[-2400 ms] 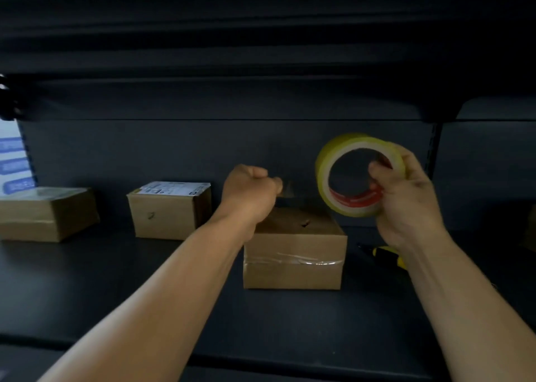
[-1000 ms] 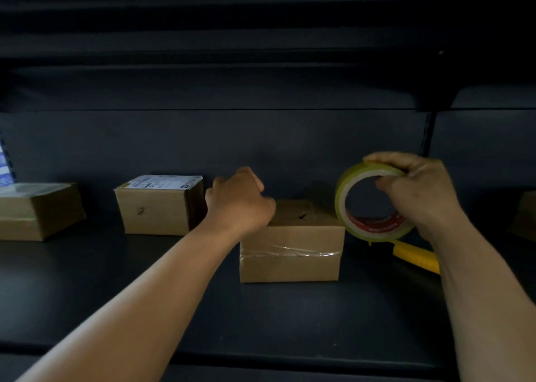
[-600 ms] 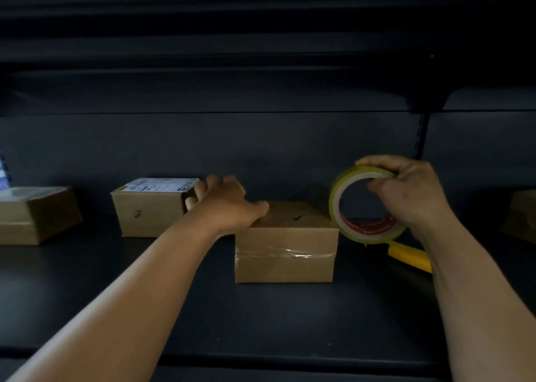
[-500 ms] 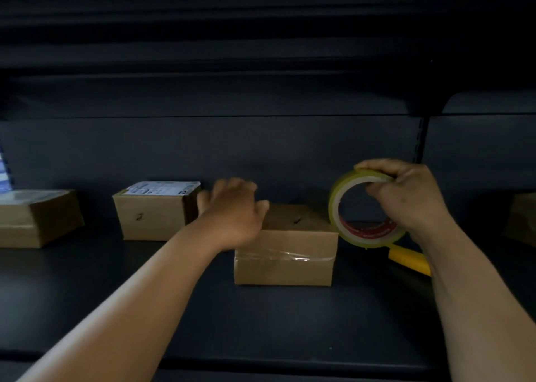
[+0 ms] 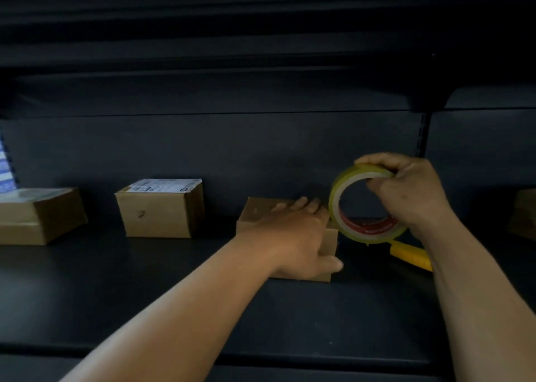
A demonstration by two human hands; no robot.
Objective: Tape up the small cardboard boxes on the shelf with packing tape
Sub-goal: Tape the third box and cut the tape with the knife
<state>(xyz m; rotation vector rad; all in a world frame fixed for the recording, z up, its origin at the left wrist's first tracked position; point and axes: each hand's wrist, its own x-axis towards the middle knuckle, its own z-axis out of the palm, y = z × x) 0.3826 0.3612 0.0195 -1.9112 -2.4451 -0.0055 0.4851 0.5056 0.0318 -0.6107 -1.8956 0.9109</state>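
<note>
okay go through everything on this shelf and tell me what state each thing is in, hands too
Left hand: flat on the middle box, fingers straight.
Right hand: gripping the tape roll.
Tape roll: upright, held beside the box.
Middle box: closed.
Labelled box: closed, untouched.
Yellow tool: lying on the shelf.

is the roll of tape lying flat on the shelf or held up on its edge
Held up on edge. The right hand grips the tape roll by its top, its open core facing the camera, beside the small box under the left hand.

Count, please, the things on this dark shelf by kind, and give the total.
Brown cardboard boxes: 4 (flat one far left, labelled one, one under the left hand, one cut off at the right edge)
Yellow-rimmed roll of packing tape: 1
Yellow-handled tool: 1
Total: 6
</note>
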